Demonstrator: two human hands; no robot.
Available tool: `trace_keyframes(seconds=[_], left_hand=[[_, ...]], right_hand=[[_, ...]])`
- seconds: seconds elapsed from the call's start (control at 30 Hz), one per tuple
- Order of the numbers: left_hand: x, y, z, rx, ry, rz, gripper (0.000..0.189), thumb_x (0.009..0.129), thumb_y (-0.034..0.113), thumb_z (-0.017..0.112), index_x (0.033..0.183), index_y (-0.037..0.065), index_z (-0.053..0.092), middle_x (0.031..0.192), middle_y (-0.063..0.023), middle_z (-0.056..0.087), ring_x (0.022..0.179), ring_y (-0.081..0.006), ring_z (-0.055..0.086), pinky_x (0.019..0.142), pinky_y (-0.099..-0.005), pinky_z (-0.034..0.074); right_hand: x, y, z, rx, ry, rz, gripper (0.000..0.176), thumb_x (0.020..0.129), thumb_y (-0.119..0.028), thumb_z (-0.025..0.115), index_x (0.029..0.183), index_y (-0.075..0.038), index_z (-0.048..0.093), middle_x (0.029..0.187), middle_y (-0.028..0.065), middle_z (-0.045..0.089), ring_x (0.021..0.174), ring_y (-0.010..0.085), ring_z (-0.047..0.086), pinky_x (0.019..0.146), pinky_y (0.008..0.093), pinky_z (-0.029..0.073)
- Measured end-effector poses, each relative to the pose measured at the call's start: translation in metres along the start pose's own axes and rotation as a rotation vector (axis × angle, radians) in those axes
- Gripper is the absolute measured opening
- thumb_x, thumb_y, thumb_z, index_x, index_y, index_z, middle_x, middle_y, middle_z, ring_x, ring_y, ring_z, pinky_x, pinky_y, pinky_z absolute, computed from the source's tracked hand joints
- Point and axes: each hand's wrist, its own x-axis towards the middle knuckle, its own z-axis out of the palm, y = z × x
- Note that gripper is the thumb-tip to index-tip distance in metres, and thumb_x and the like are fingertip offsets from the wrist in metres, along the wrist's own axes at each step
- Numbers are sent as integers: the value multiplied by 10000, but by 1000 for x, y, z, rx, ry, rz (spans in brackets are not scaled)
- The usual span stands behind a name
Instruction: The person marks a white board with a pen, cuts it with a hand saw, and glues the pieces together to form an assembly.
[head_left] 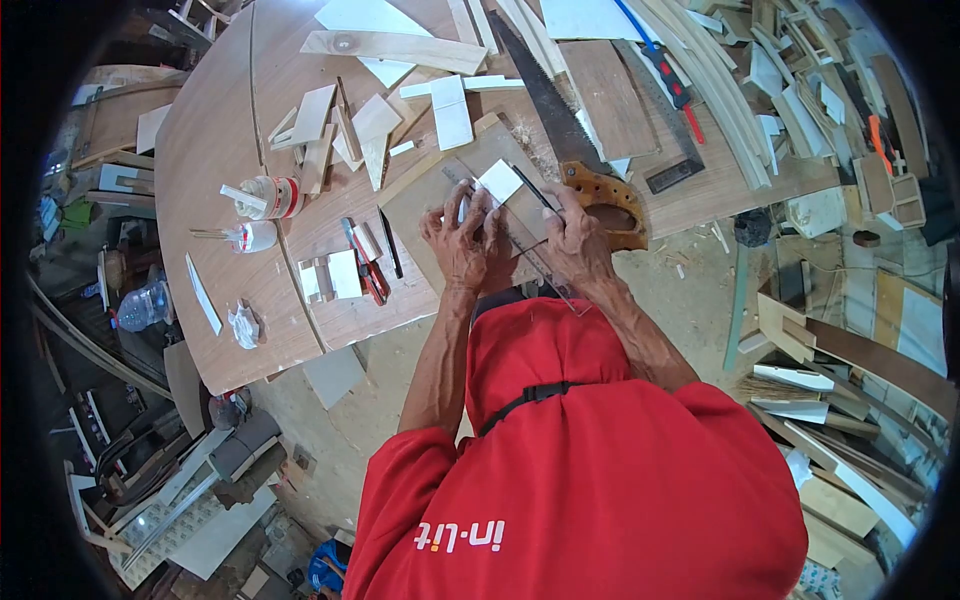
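Note:
A small white-faced block (pixel 500 182) lies on a board (pixel 421 196) at the near edge of the table. My left hand (pixel 465 235) bends its fingers over a thin metal ruler (pixel 540 262) and the block's near left side. That ruler runs diagonally beneath my hands; its exact contact with the block is hidden. Between the fingers of my right hand (pixel 578 240) is a dark pencil (pixel 535 187), its tip by the block's right corner. A wooden-handled handsaw (pixel 606 205) lies just beyond my right hand. Left of the board are a black stick (pixel 390 243) and a red-and-black cutter (pixel 368 265).
A jar (pixel 272 197) and a white glue bottle (pixel 255 237) stand on the left of the table (pixel 215 130). Wood offcuts (pixel 315 125), a carpenter's square (pixel 675 172) and long strips (pixel 700 90) cover its far side. More scrap wood (pixel 830 480) is piled at right.

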Motion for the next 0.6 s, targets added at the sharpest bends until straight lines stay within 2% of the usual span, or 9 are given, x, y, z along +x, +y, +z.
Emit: trace_keyframes(seconds=[0.07, 0.13, 0.23, 0.37, 0.47, 0.6], left_hand=[[0, 0, 1, -5, -3, -9, 350, 812, 286, 694, 1145, 179, 698, 1292, -12, 569, 969, -257, 493, 969, -414, 323], [0, 0, 1, 0, 7, -2, 350, 807, 285, 694, 1141, 180, 699, 1292, -8, 569, 959, -256, 491, 971, -416, 321], [0, 0, 1, 4, 22, 15, 352, 806, 289, 691, 1140, 179, 697, 1294, -13, 570, 950, -257, 491, 970, -417, 321], [-1, -2, 2, 0, 34, 24, 357, 806, 294, 684, 1143, 176, 693, 1295, -19, 571, 954, -258, 490, 972, -417, 319], [0, -1, 1, -10, 26, 20, 361, 809, 294, 678, 1150, 177, 689, 1297, -23, 571, 957, -258, 487, 968, -417, 321], [1, 0, 0, -9, 23, 19, 370, 809, 298, 680, 1160, 181, 684, 1294, -22, 573, 956, -258, 485, 954, -414, 328]], right_hand=[[3, -8, -7, -40, -55, 0, 309, 939, -214, 486, 1207, -76, 549, 832, 211, 659, 811, 386, 652, 724, 449, 497], [7, -9, -8, -156, -114, -92, 314, 921, -195, 503, 1211, -90, 565, 827, 198, 662, 786, 375, 656, 709, 454, 500], [10, -12, -4, -165, -81, -182, 297, 894, -164, 518, 1172, -94, 598, 813, 194, 666, 764, 362, 660, 698, 443, 510], [15, -22, -1, -177, -121, -171, 281, 868, -146, 528, 1123, -99, 634, 809, 196, 668, 751, 356, 663, 685, 441, 520], [20, -20, 5, -231, -79, -226, 283, 897, -191, 523, 1110, -68, 663, 774, 186, 662, 677, 328, 659, 659, 407, 514], [23, -24, 4, -308, -143, -188, 286, 861, -191, 537, 1100, -104, 669, 738, 186, 658, 680, 331, 664, 651, 415, 525]])
